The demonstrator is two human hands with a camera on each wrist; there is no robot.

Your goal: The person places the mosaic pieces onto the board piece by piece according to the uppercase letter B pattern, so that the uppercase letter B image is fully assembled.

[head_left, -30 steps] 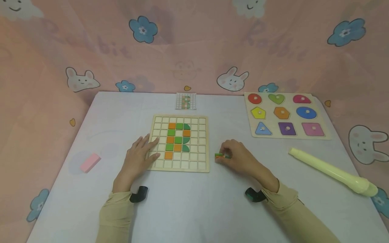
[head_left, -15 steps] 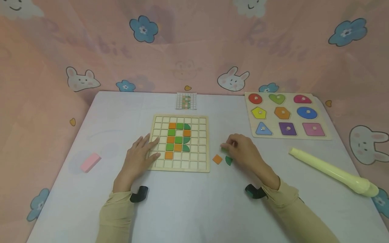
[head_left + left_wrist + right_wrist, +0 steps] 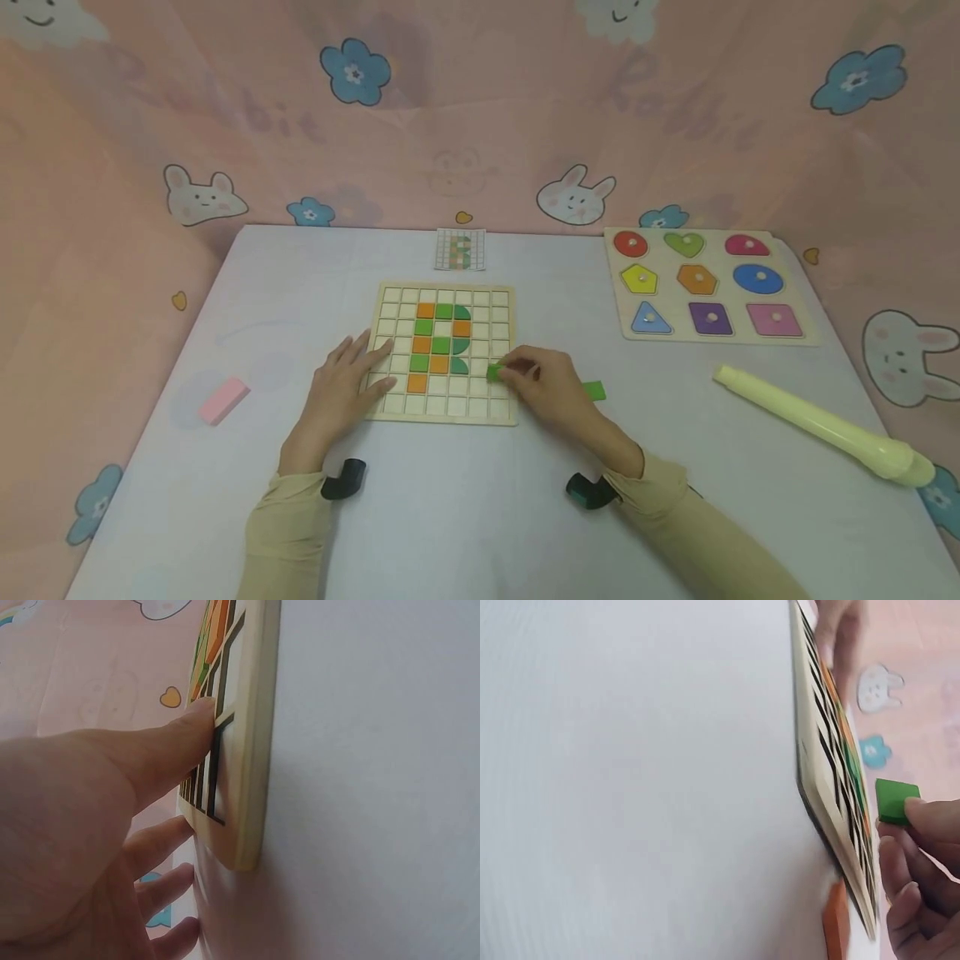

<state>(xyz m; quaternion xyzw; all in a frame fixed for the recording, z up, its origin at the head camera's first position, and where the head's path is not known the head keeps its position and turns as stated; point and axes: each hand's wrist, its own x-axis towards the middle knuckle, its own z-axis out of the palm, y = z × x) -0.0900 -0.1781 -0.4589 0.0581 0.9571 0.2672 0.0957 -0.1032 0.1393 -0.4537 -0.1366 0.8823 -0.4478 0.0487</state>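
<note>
A wooden grid board (image 3: 446, 422) lies on the table, with orange and green square tiles and dark green quarter-round pieces set in its cells. My left hand (image 3: 341, 396) rests along the board's left edge with fingers spread; in the left wrist view the thumb (image 3: 169, 750) lies over the rim. Between thumb and fingertips, my right hand (image 3: 551, 387) pinches a green square tile (image 3: 894, 799), held over the board's right side. Another green tile (image 3: 595, 390) lies on the table behind the right hand. An orange tile (image 3: 836, 922) shows by the board in the right wrist view.
A small printed pattern card (image 3: 460, 250) lies behind the board. A shape puzzle with knobs (image 3: 806, 333) is at the back right, a pale yellow tube-shaped thing (image 3: 817, 421) at the right. A pink block (image 3: 223, 402) lies at the left.
My right hand set down several small pieces beside the board, then moved left over the board's right edge with a green tile pinched. The left hand has stayed in place.
</note>
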